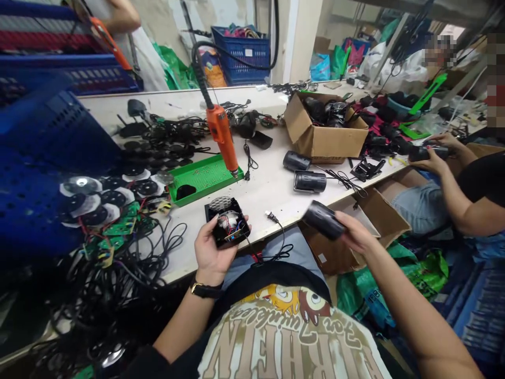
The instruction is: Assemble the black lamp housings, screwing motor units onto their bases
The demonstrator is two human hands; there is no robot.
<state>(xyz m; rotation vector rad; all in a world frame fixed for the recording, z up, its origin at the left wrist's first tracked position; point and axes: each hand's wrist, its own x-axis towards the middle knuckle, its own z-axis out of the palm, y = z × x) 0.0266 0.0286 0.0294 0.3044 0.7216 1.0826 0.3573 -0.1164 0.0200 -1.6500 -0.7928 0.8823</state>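
My left hand (211, 247) is closed round a black open housing (228, 223) with wires and a small circuit board showing inside; a black cord (276, 239) trails from it over the table edge. My right hand (355, 231) grips a black cylindrical casing (323, 220), held above an open cardboard box (389, 223) beside the table. An orange electric screwdriver (221, 134) hangs on a black cable just beyond the housing, its tip over a green tray (205, 176).
Two more black casings (310, 180) lie on the white table (268, 192) near a cardboard box (325, 139) of parts. Fan discs, green boards and tangled cords (118, 210) fill the left. A blue crate (43, 158) stands far left. A person's hands (434, 152) work at right.
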